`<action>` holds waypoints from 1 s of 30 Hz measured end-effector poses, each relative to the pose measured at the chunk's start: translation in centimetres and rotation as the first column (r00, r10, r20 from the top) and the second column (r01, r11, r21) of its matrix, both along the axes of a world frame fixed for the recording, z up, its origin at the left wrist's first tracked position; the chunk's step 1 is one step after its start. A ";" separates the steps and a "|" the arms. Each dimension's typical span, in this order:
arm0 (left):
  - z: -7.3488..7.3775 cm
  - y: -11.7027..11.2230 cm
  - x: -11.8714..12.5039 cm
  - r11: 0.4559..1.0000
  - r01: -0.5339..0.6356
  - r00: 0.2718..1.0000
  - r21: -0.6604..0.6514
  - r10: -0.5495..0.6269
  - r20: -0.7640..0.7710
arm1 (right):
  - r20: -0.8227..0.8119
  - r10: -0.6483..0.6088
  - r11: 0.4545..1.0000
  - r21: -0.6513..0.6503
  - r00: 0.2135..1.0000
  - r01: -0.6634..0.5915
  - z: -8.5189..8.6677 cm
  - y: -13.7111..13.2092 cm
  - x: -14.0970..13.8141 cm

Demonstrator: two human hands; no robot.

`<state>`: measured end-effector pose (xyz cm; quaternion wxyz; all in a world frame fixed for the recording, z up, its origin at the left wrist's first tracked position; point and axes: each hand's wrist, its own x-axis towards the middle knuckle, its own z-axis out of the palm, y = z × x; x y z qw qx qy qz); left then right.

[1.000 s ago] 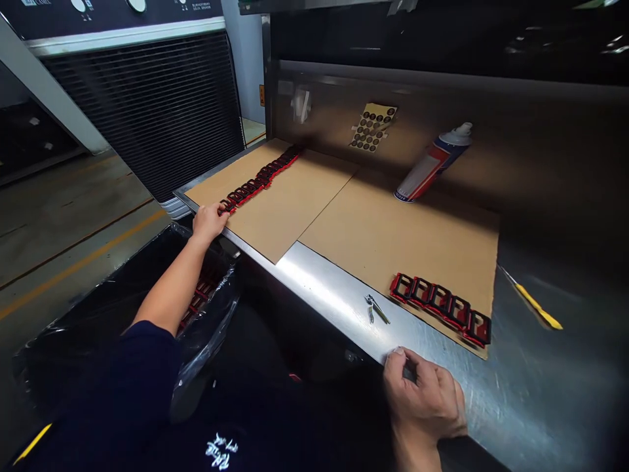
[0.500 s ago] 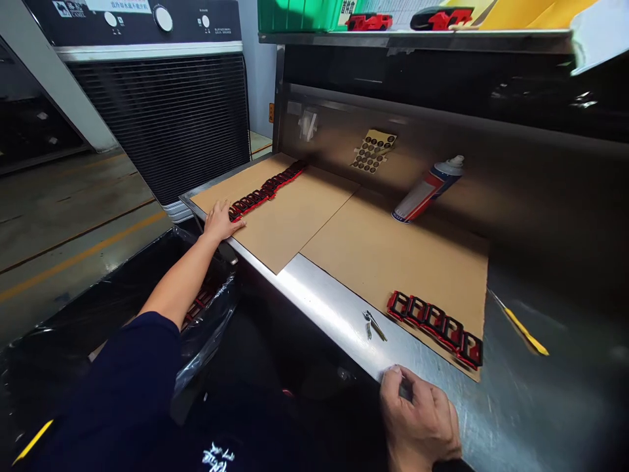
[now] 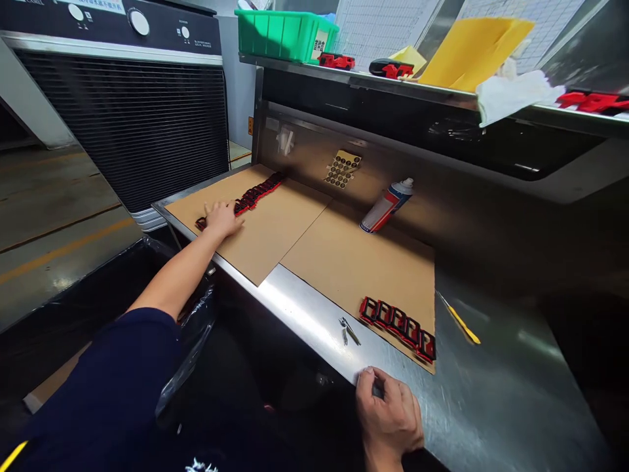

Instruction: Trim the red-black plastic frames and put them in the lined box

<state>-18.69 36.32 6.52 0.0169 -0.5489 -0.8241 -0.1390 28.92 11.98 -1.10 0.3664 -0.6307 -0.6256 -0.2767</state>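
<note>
My left hand (image 3: 222, 219), fingers spread, covers part of the longer frame row (image 3: 259, 193) on cardboard (image 3: 280, 229). Right hand (image 3: 392, 412) curled at counter (image 3: 299, 314) edge, thumb against index, near shorter frame row (image 3: 397, 321)

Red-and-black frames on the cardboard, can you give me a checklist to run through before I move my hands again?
1. Long row lined up evenly: not ok, it steps sideways partway along.
2. Left hand gripping a frame: cannot tell, it covers part of the long row.
3. Short row together on the cardboard: ok, five frames by the near edge.
4. Right hand apart from the frames: ok, curled at the front edge of the metal bench.
5. Spray can apart from both rows: ok.
6. Yellow handle off the cardboard: ok, on the bare metal to its right.
</note>
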 end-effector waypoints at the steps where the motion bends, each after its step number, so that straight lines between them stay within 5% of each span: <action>1: 0.0 1.2 0.7 1.000 0.006 1.000 -0.002 -0.006 0.011 | 0.001 -0.007 1.000 -0.002 1.000 0.007 0.0 0.0 0.0; 8: 0.5 8.3 2.2 0.995 -0.064 0.992 -0.083 0.072 0.103 | 0.013 -0.001 1.000 -0.019 1.000 0.001 0.1 -0.2 -0.2; 19: 0.6 9.3 1.0 0.993 0.027 0.995 -0.114 -0.016 0.102 | 0.014 -0.011 0.999 -0.037 1.000 0.012 0.0 -0.1 -0.3; 23: 1.9 6.7 0.7 0.998 0.053 0.997 -0.025 -0.052 0.060 | 0.005 -0.012 0.999 -0.046 1.000 0.012 0.1 -0.3 -0.3; 30: 1.5 -4.8 -5.1 0.995 -0.024 1.000 0.100 0.024 -0.002 | -0.004 -0.015 0.999 -0.029 1.000 0.015 -0.5 -0.4 0.2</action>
